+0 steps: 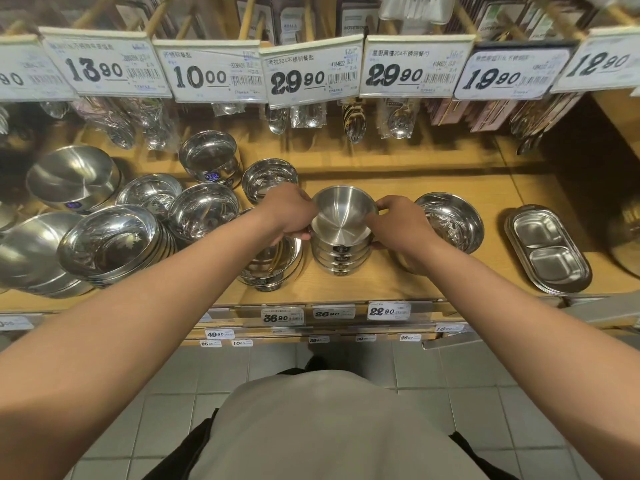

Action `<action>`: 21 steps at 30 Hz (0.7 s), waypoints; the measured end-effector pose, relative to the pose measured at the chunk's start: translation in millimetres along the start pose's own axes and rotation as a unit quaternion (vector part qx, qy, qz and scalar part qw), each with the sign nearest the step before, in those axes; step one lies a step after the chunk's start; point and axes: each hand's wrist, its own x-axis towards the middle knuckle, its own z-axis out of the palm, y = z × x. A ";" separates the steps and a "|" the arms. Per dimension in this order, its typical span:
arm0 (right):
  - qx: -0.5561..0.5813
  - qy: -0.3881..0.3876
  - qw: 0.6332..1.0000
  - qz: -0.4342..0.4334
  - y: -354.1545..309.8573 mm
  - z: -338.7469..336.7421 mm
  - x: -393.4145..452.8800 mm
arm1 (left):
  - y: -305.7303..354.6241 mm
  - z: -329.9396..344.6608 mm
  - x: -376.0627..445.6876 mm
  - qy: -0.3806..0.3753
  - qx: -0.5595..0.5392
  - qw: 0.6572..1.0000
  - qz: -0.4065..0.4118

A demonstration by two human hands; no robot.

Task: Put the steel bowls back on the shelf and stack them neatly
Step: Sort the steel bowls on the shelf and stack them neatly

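A stack of several matte steel bowls (pixel 341 230) stands in the middle of the wooden shelf (pixel 391 282). My left hand (pixel 289 213) grips the top bowl's left rim, and my right hand (pixel 398 221) grips its right rim, fingers curled over the edge. Just left of the stack, partly hidden under my left wrist, sits another stack of shiny bowls (pixel 273 268). A shiny bowl (pixel 450 221) lies right of my right hand.
Several more steel bowls (pixel 107 244) crowd the shelf's left half. A two-compartment steel tray (pixel 547 251) lies at the right. Price tags (pixel 298 77) and packaged spoons (pixel 353 123) hang above. Bare shelf lies in front of the stack. Tiled floor below.
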 end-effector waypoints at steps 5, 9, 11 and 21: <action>0.011 -0.008 1.000 0.002 2.5 0.8 -0.9 | -2.0 1.5 1.0 0.013 -0.006 1.000 0.005; 0.013 -0.010 1.000 0.002 2.2 -1.7 -1.1 | -4.0 2.3 0.8 0.011 -0.021 1.000 0.006; 0.013 -0.011 1.000 0.006 1.8 -1.9 -1.4 | -4.6 2.4 0.6 0.012 -0.025 1.000 0.002; -0.009 -0.008 1.000 0.006 2.4 -13.8 -5.4 | -1.1 -5.1 -14.7 0.056 0.017 0.998 0.011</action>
